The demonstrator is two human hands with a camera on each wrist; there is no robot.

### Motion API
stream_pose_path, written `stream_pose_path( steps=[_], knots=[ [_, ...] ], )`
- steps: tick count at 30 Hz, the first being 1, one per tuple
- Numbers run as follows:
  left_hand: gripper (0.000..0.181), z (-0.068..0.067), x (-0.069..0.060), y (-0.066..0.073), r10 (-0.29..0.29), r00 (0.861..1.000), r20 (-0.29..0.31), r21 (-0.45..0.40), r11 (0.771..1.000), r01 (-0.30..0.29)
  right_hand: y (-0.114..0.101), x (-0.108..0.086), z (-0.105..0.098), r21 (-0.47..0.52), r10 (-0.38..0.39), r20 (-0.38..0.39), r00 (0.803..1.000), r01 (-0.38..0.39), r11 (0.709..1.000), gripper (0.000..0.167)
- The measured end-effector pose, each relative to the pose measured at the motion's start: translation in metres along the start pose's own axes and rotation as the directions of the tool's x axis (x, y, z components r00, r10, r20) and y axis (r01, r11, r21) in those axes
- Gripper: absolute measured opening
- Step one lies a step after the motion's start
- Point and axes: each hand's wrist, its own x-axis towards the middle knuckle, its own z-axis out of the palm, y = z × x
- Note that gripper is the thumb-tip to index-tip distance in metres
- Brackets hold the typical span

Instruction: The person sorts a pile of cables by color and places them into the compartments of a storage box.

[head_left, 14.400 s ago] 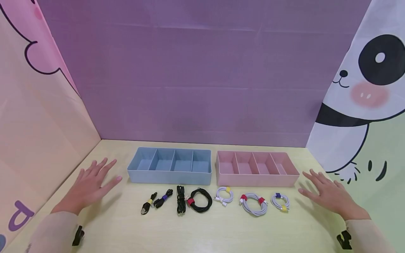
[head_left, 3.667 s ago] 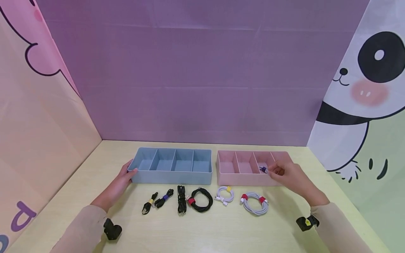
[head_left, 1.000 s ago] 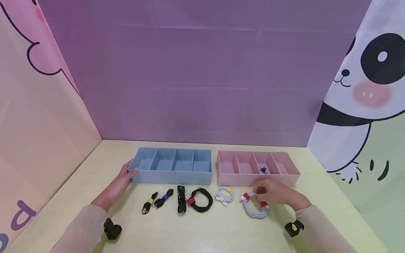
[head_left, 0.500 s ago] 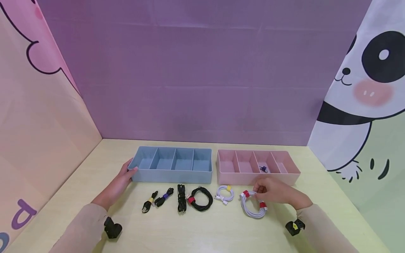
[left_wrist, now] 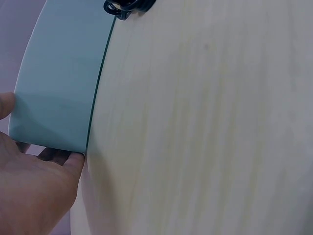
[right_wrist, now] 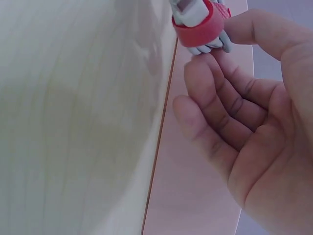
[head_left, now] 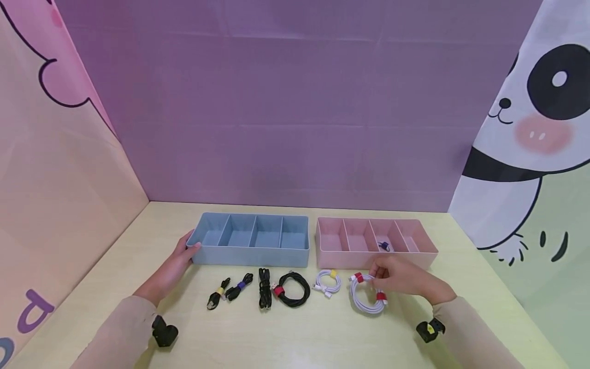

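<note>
The wood-grained table (head_left: 295, 341) offers a wide front strip. On it, the smooth rectangular blue box (head_left: 251, 257) stands near the pink box (head_left: 343, 260) — a narrow gap lies between. The left hand (head_left: 176, 260) grips the blue box's left end; the right hand (head_left: 405, 277) pinches the round white coil (head_left: 354, 293) with red straps (head_left: 381, 295) just before the pink box — whether touching the table, I cannot tell.

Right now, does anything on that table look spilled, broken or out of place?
Nothing stands out. The blue tray and pink tray sit upright, the black cables lie coiled or bundled, and the right hand simply holds a red-tied white cable coil.
</note>
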Motion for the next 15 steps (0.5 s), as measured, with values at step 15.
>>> stream_pose_path(
  steps=[15],
  knots=[
    [0.071, -0.0010, 0.0019, -0.0026, 0.017, 1.000, 0.009, -0.009, 1.000, -0.017, -0.0050, -0.0009, -0.0037, 0.030, 0.083, -0.014, 0.996, -0.083, 0.996, 0.005]
  ],
)
